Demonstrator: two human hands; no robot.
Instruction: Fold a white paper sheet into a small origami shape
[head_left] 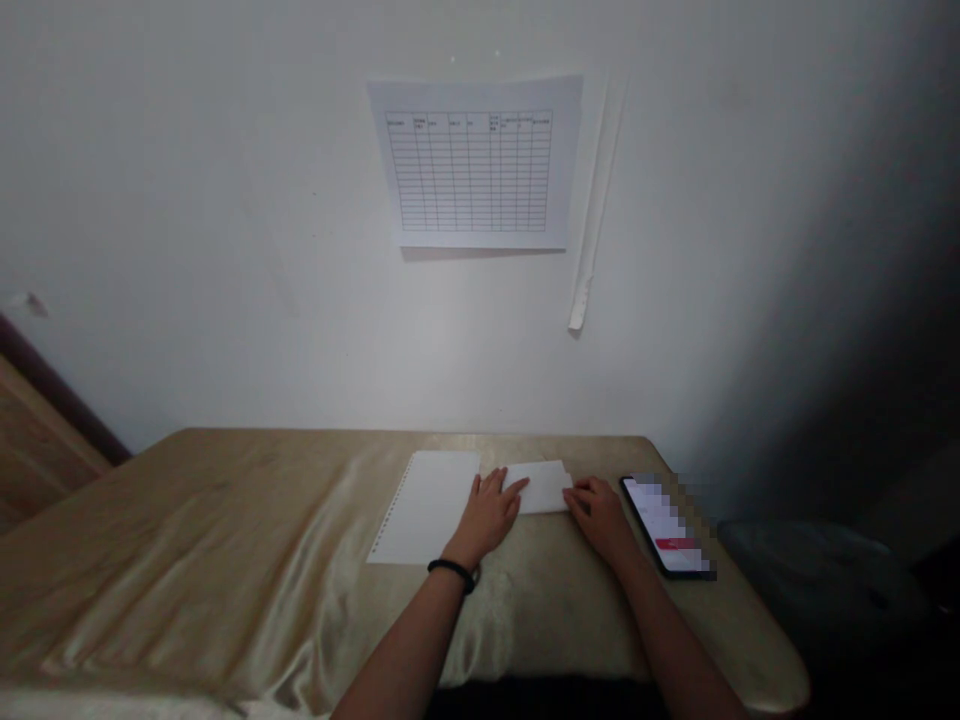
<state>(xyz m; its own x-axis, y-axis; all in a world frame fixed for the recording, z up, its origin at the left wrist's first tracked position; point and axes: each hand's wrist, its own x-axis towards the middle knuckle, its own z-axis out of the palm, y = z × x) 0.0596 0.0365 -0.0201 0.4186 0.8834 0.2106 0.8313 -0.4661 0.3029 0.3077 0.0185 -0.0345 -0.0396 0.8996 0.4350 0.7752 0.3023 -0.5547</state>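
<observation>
A folded sheet of white paper (541,488) lies on the cloth-covered table (300,520). My left hand (491,510), with a black band at the wrist, rests flat on its left part with the fingers spread. At the paper's right edge, the bent fingers of my right hand (596,508) come together on it; the thumb is partly hidden. Left of the folded paper is a flat loose-leaf sheet (427,510) with punched holes along its left edge, close to my left hand.
A phone (660,525) with a lit, partly blurred screen lies to the right of my right hand. On the wall behind the table hangs a printed grid sheet (474,170), beside a narrow white strip (589,230). A wooden edge (45,430) shows at far left.
</observation>
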